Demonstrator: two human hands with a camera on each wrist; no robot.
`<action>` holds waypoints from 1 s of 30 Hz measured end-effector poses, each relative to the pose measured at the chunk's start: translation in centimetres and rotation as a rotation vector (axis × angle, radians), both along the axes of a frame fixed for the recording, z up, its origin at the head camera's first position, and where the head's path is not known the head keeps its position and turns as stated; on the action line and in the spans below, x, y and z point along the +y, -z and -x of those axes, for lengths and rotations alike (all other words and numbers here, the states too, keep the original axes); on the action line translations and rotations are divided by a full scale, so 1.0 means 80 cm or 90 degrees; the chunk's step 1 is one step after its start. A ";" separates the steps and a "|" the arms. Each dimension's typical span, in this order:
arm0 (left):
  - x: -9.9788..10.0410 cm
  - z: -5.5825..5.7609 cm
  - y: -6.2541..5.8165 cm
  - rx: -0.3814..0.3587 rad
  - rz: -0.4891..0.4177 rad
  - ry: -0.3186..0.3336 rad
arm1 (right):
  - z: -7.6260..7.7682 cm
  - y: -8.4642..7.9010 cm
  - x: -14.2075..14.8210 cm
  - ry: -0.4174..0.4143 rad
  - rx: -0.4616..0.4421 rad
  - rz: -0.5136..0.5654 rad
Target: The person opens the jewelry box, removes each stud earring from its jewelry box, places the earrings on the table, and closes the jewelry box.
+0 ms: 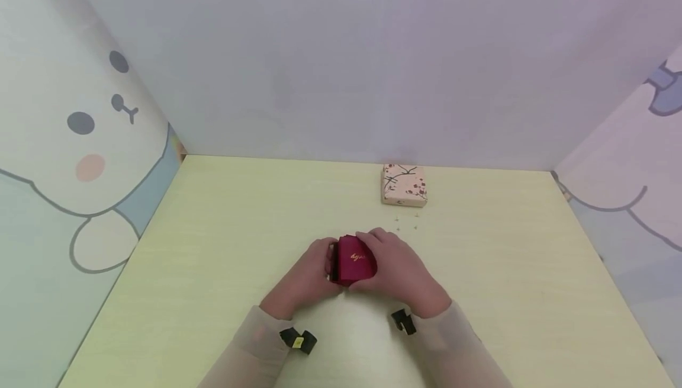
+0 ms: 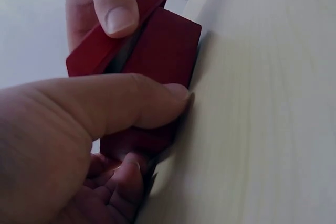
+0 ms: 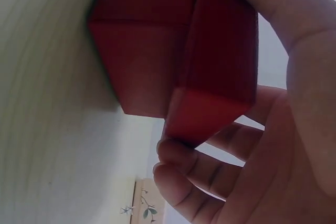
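Note:
A small dark red jewellery box (image 1: 356, 259) with gold lettering on top is between both hands near the middle of the table. My left hand (image 1: 305, 281) holds its lower part (image 2: 167, 48), the thumb lying along one side and the fingers curled beneath. My right hand (image 1: 402, 272) grips the lid (image 3: 220, 51) between thumb and fingers. The lid sits tilted, with a dark gap between it and the lower part. The box's inside is hidden.
A pink box (image 1: 404, 185) with a floral branch pattern sits at the table's back. Several tiny shiny pieces (image 1: 417, 215) lie in front of it. The pale wooden table (image 1: 240, 210) meets a plain curtain (image 1: 341, 80) behind and printed cloth at both sides.

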State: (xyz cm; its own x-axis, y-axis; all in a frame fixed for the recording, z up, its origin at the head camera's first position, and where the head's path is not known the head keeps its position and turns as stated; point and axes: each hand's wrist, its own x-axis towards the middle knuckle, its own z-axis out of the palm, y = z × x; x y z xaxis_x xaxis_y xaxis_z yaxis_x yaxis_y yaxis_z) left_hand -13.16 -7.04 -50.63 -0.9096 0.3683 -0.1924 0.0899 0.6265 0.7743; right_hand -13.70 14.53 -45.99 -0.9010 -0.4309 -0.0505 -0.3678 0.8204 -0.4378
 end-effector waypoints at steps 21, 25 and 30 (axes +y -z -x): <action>0.002 0.003 -0.003 0.016 0.001 0.015 | -0.002 0.010 -0.012 -0.028 0.022 -0.011; 0.002 0.005 -0.003 0.031 -0.008 0.029 | 0.000 0.009 -0.007 -0.047 0.030 -0.011; 0.003 0.006 -0.001 0.038 -0.013 0.040 | -0.001 0.006 -0.005 -0.057 0.045 0.011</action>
State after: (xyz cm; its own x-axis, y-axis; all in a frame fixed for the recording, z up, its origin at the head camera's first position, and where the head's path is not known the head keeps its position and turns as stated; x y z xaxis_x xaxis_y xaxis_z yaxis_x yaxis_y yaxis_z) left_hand -13.61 -6.81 -50.54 -0.8944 0.4277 -0.1306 0.1741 0.6019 0.7794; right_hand -13.64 14.14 -46.49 -0.8598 -0.5102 0.0200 -0.4699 0.7754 -0.4219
